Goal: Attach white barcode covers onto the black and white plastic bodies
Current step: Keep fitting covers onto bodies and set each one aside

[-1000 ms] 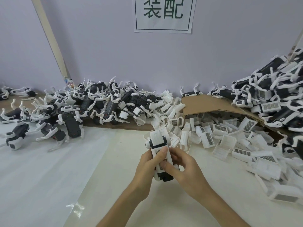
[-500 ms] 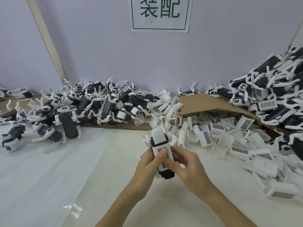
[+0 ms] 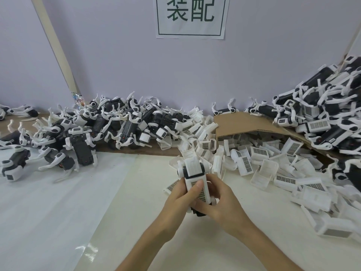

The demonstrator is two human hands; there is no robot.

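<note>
1. Evidently the body [image 3: 192, 169] is light, stiff plastic, and we judge its long sides the safest hold.
2. We hold it above the table [image 3: 136, 212], near centre. Our left hand [image 3: 181, 200] wraps it, thumb pressing the cover [image 3: 201, 192]. Our right hand [image 3: 220, 202] has its fingers curled round the right edge.
3. It has a white shell, a black band and a barcode grid on top.

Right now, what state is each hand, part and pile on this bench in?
left hand: grips plastic body, thumb on barcode cover
right hand: grips plastic body
plastic body: held between both hands
barcode cover: on the body, seating unclear
loose covers: heaped, unattached
cardboard: bowed over some covers
</note>
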